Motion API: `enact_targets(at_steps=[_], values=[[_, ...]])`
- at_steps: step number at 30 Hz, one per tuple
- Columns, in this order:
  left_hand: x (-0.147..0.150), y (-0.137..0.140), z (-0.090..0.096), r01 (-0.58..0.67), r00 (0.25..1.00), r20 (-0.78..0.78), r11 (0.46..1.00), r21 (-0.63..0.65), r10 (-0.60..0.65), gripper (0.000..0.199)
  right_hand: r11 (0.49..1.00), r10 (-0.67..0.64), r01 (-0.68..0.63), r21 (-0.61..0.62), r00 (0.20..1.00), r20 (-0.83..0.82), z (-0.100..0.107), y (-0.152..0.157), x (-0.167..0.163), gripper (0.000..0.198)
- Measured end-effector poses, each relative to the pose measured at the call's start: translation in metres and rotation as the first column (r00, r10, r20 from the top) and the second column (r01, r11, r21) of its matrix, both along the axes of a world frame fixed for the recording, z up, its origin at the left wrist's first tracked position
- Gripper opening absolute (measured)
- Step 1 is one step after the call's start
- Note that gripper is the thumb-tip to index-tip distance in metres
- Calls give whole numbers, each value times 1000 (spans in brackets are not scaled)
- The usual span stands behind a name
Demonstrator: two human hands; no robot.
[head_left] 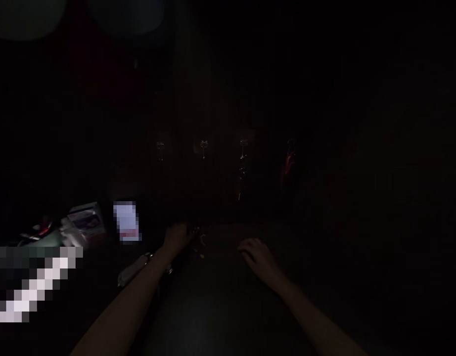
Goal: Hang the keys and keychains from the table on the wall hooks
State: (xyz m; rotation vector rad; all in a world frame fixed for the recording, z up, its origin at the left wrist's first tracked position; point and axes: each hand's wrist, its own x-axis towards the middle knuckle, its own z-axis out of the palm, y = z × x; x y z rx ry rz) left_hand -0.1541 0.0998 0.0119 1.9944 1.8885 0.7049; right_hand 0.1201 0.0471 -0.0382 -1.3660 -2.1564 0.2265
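The scene is very dark. My left hand point(177, 236) is curled over a dark surface point(213, 306), its fingers largely in shadow. Beside its fingertips are small shiny pieces point(202, 240), one with a yellow tip; they look like keys, but I cannot make out which piece the hand grips. My right hand point(256, 252) lies palm down to the right, over the same surface, with thumb and fingers apart and nothing visible in it. Under my left forearm lies a pale, elongated object with a metal end point(133, 268).
Metal hooks point(204, 144) line the back wall; keys point(242, 173) hang from one and a blurred reddish item point(287, 165) from another. At left are a glowing, pixelated screen point(127, 221), a box point(86, 220), a greenish item point(46, 241) and a bright pixelated strip point(38, 287).
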Motion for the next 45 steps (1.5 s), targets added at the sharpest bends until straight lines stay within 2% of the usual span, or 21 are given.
enact_targets(at_steps=[4, 8, 13, 17, 20, 24, 26, 28, 30, 34, 36, 41, 43, 45], values=[[9, 1, 10, 94, 982, 167, 995, -12, -91, 27, 1000, 7, -7, -5, 1000, -22, -2, 2, 0, 25], [18, 1, 26, 171, 921, 356, 985, -1, -159, 29, 999, 6, -11, -34, 991, -134, 1, 6, 1, 23], [27, -4, 42, 195, 840, 511, 980, 28, -182, 31, 966, -26, -76, -246, 921, -390, 31, 2, -10, 21], [40, -10, 43, 196, 786, 586, 978, 67, -197, 27, 917, -68, -187, -353, 798, -599, 58, -2, -36, 32], [51, -21, 41, 244, 732, 629, 963, 116, -261, 22, 883, -131, -260, -390, 661, -739, 66, 2, -53, 44], [59, -42, 38, 419, 601, 678, 889, 184, -423, 18, 850, -284, -292, -438, 446, -849, 68, 8, -59, 45], [59, -50, 39, 522, 529, 693, 831, 191, -491, 23, 854, -303, -288, -432, 399, -866, 70, 8, -57, 41], [56, -53, 40, 611, 488, 687, 773, 172, -539, 27, 870, -274, -275, -409, 420, -865, 74, 7, -53, 35], [53, -50, 40, 629, 488, 678, 760, 163, -549, 25, 874, -243, -274, -402, 471, -848, 80, 5, -50, 32], [49, -31, 36, 452, 563, 707, 876, 171, -429, 20, 870, -230, -257, -421, 544, -807, 97, 2, -44, 33], [51, -24, 34, 428, 547, 737, 889, 161, -397, 24, 876, -221, -238, -419, 575, -788, 107, 0, -42, 32], [63, -25, 34, 599, 396, 806, 789, 136, -440, 33, 885, -158, -247, -394, 637, -754, 129, -7, -39, 31], [66, -28, 33, 647, 377, 818, 756, 103, -434, 26, 912, -144, -214, -350, 631, -762, 132, -7, -36, 30], [68, -31, 32, 656, 393, 818, 751, 70, -419, 20, 939, -144, -164, -302, 609, -780, 132, -5, -32, 29]])
